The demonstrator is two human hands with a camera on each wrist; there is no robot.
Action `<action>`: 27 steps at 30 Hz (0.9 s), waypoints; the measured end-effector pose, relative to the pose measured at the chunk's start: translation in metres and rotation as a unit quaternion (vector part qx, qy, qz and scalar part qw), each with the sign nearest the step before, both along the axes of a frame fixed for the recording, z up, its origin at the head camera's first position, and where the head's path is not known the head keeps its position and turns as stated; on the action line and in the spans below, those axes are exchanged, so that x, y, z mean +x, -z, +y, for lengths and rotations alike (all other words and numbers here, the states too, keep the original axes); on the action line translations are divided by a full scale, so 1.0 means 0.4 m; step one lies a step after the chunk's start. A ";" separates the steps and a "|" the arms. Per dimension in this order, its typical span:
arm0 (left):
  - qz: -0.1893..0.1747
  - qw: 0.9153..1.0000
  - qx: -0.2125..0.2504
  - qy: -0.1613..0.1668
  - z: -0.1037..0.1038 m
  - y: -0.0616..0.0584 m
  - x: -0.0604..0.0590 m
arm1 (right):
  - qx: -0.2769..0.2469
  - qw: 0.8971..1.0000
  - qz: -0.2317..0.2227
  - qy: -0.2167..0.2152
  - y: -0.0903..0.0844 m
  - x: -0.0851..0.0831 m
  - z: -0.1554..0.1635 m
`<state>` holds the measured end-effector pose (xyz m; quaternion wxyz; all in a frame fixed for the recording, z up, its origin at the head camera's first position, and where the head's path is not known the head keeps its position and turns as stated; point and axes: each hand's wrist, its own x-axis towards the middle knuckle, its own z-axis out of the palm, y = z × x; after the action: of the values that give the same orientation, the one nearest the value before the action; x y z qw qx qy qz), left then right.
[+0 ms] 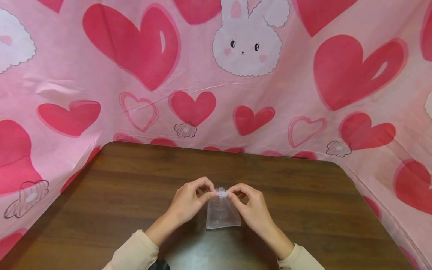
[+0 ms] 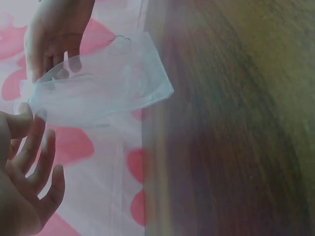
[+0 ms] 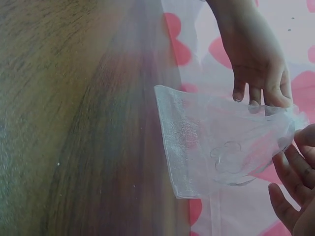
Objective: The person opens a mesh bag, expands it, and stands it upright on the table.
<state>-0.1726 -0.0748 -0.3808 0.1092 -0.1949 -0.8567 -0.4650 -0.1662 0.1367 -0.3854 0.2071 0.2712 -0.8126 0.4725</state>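
A small sheer white organza drawstring pouch [image 1: 223, 214] hangs between my two hands, its top gathered into a ruffle and its flat bottom edge toward me. My left hand [image 1: 191, 198] pinches the left side of the gathered neck between thumb and index finger. On the other side, my right hand [image 1: 254, 205] pinches the neck in the same manner. In the left wrist view the pouch [image 2: 103, 88] is see-through, with the backdrop's pattern showing through it. The right wrist view shows the pouch [image 3: 216, 142] widening from the bunched neck to a straight seam.
A dark brown wooden table [image 1: 141, 168] with rounded far corners lies under the hands. Behind and beside it hangs a pink cloth backdrop [image 1: 202, 75] printed with hearts and a white rabbit. A small black object [image 1: 159, 265] shows by the left sleeve.
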 end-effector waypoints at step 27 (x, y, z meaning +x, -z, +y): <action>-0.023 0.999 0.024 -0.021 -0.035 -0.002 -0.016 | 0.001 1.000 0.009 0.027 -0.002 -0.017 0.038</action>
<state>-0.1788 -0.0888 -0.3802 0.1037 -0.1631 -0.8516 -0.4873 -0.1731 0.1517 -0.3847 0.2272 0.2537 -0.8181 0.4634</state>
